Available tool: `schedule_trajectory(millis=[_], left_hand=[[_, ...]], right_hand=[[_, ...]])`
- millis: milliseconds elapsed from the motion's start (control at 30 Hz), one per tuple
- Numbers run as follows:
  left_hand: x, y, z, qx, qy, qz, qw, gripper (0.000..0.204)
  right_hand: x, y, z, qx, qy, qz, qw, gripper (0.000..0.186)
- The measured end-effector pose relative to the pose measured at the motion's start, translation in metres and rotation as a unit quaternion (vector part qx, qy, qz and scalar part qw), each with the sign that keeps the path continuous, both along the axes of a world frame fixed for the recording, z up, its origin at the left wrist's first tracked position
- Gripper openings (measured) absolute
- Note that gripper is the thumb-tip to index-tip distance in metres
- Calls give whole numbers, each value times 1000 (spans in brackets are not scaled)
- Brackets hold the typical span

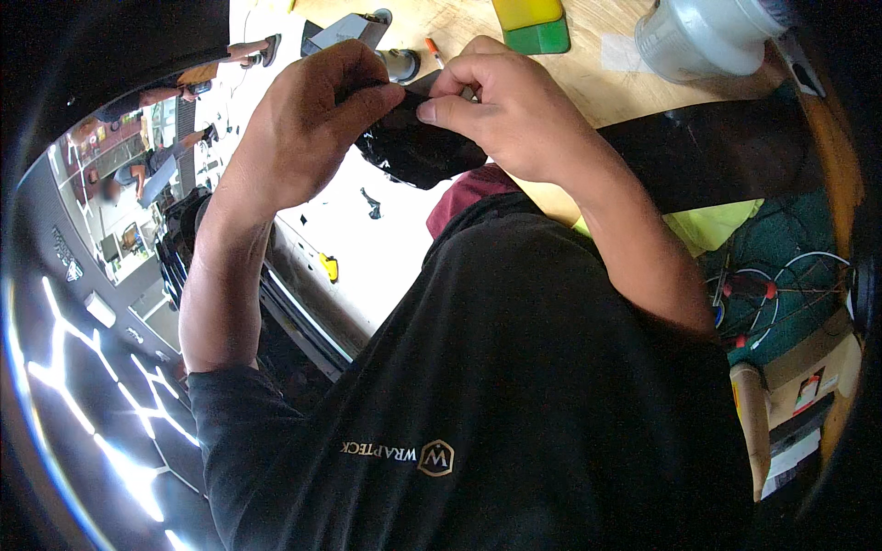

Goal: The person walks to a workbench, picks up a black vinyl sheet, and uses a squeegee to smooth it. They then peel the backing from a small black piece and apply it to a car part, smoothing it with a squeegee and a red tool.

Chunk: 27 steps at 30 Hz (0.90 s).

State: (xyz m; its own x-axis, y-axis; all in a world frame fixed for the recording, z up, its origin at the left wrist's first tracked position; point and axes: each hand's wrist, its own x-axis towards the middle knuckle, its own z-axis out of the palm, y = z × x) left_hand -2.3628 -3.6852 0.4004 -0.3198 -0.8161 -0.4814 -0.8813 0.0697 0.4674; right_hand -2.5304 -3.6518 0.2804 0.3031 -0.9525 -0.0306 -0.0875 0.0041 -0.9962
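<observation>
Glossy black piece (423, 151) sits between two hands, its far edge at their fingertips: the left hand (308, 119) pinches with thumb and curled forefinger, and the right hand (510, 106) pinches likewise, both wrists bent inward and elbows out. Just beyond the piece are one orange-tipped tool (434, 50) and one metallic cylinder (401, 64). Beyond it to the right, the wooden table (588, 92) carries two flat cards, one yellow (528, 11), one green (537, 39), and one grey tub (703, 41). Right of it lies one long black sheet (717, 151). Nearer the body than the piece, one black shirt (551, 367) bears one hexagonal emblem (435, 457) and one line of pale lettering (378, 451), upside down here.
</observation>
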Motion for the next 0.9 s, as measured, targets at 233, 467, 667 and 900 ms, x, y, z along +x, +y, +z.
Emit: schedule_trajectory(millis=[233,467,667,900], left_hand=[[15,-12,-9,40,0,20,999,18],[27,-11,-19,32,-46,1,998,18],[34,-10,-31,4,-22,-47,999,23],[37,-8,-25,14,153,6,988,24]], right_hand=[[14,-6,-1,-24,58,-17,998,21],[19,-16,0,-99,152,8,983,21],[13,-31,7,-23,159,107,981,25],[12,-40,11,13,203,166,965,31]])
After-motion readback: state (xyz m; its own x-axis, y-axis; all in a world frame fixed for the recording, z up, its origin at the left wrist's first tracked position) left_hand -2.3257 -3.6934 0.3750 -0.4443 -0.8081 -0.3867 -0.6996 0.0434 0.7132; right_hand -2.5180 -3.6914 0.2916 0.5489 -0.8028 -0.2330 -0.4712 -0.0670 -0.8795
